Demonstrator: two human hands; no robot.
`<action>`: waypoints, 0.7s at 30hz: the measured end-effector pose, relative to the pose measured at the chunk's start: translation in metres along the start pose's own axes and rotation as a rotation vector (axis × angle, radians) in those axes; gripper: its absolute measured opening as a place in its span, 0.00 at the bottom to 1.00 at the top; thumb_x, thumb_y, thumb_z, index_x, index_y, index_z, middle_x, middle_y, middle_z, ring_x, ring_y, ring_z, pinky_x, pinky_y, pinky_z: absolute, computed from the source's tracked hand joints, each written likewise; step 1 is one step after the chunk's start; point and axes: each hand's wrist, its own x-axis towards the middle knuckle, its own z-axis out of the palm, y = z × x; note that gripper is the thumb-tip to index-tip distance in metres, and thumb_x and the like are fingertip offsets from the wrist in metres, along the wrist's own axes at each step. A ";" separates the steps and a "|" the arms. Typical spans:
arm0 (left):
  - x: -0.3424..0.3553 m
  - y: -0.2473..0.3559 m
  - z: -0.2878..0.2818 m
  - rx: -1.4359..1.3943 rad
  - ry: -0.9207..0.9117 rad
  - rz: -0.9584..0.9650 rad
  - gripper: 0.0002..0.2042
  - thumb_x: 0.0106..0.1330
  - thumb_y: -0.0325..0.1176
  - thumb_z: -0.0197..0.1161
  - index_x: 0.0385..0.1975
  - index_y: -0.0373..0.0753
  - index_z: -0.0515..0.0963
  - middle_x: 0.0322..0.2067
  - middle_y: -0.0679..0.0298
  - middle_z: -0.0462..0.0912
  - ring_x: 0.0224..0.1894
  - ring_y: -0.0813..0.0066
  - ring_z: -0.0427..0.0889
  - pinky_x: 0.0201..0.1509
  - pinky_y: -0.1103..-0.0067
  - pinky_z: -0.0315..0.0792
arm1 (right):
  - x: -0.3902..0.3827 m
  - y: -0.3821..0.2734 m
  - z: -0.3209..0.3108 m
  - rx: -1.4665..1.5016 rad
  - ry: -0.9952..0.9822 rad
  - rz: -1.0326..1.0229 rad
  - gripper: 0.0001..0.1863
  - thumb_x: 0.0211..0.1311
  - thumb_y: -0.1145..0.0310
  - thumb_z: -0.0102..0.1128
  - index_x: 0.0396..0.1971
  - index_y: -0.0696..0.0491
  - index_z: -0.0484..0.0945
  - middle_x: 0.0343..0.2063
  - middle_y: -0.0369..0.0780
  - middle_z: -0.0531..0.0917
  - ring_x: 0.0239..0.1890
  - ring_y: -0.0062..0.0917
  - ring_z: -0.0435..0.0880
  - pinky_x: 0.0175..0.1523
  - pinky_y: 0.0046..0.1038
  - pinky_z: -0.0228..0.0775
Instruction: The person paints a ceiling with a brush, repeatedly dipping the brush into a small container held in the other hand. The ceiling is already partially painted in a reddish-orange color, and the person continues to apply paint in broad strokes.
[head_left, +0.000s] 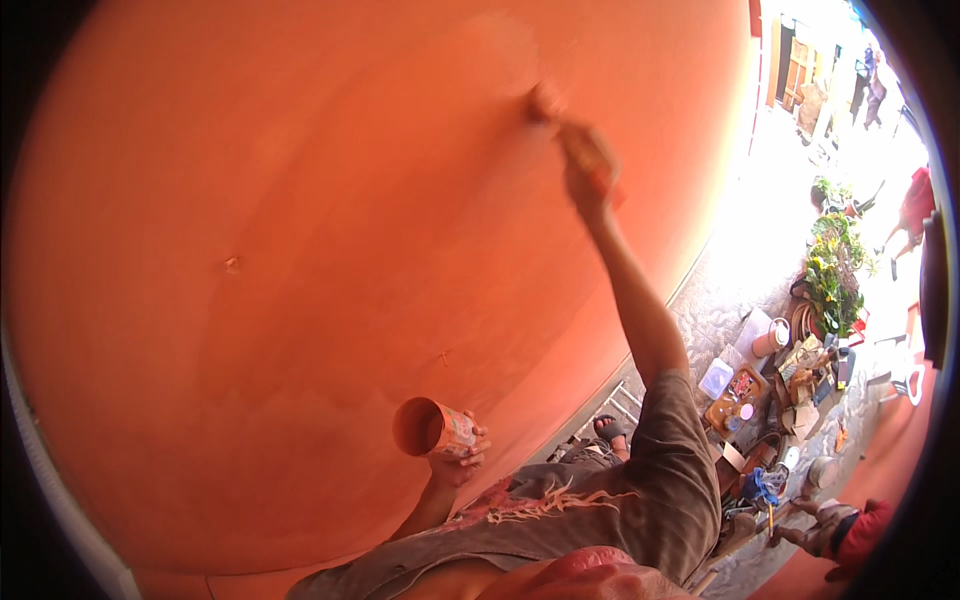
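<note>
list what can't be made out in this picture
All in the head view:
Brush: motion blur smears its bristles.
Right hand: blur hides its exact finger placement.
Cup: its inside is shadowed, so how full it is stays unclear.
Left hand: partly hidden by the cup.
Red sleeve, lower right: its wearer is cut off by the dark rim.

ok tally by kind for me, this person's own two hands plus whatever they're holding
Left hand and right hand: 2
Round orange container with a printed side: 1
Orange-coated brush, blurred: 1
Total: 4
</note>
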 end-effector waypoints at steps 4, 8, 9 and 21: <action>0.000 -0.002 0.003 -0.001 -0.005 -0.003 0.30 0.61 0.48 0.67 0.62 0.44 0.69 0.48 0.56 0.71 0.42 0.59 0.75 0.31 0.79 0.77 | -0.013 -0.101 -0.040 0.547 -0.433 -0.097 0.02 0.61 0.79 0.64 0.32 0.58 0.84 0.36 0.42 0.86 0.40 0.33 0.86 0.43 0.30 0.78; 0.006 0.003 0.005 -0.001 -0.024 -0.041 0.29 0.63 0.47 0.66 0.62 0.44 0.69 0.47 0.56 0.71 0.41 0.59 0.75 0.30 0.79 0.77 | 0.010 -0.057 -0.024 0.620 -0.373 0.071 0.04 0.64 0.74 0.63 0.32 0.60 0.82 0.38 0.42 0.85 0.42 0.30 0.84 0.49 0.31 0.78; 0.006 0.001 0.013 0.011 -0.007 -0.041 0.28 0.64 0.47 0.65 0.62 0.44 0.69 0.48 0.56 0.71 0.41 0.59 0.75 0.30 0.79 0.77 | 0.030 -0.032 -0.018 0.661 -0.278 0.294 0.06 0.64 0.72 0.64 0.35 0.60 0.82 0.39 0.42 0.85 0.43 0.28 0.84 0.50 0.31 0.78; 0.004 0.003 0.007 -0.016 -0.018 -0.061 0.27 0.66 0.47 0.64 0.63 0.44 0.68 0.49 0.54 0.71 0.41 0.58 0.75 0.33 0.77 0.77 | 0.004 0.022 -0.009 -0.098 0.025 -0.059 0.09 0.65 0.76 0.60 0.41 0.52 0.86 0.37 0.41 0.85 0.37 0.30 0.85 0.36 0.29 0.76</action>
